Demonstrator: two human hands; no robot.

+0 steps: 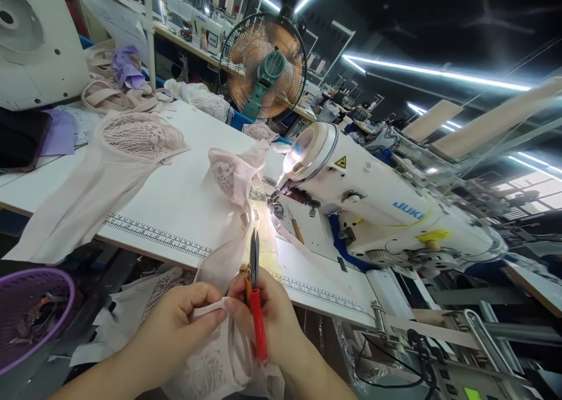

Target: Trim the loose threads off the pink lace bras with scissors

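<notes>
A pale pink lace bra [206, 362] hangs at the table's front edge, part of it running up onto the tabletop toward the sewing machine needle. My left hand [180, 324] is closed, pinching a folded edge of the bra between thumb and fingers. Close beside it, my right hand [276, 318] pinches the same edge. Scissors with red handles [259, 330] are also tucked in my right hand, their dark blades pointing up and away from me. Another lace cup [230, 174] of pink fabric lies by the needle [273, 196].
A white sewing machine [373, 189] stands to the right on the white table [184, 189] with a printed ruler edge. Another bra piece [136, 136] lies left, near a dark phone [21, 139]. A purple basket [65, 289] sits lower left; a fan [263, 66] stands behind.
</notes>
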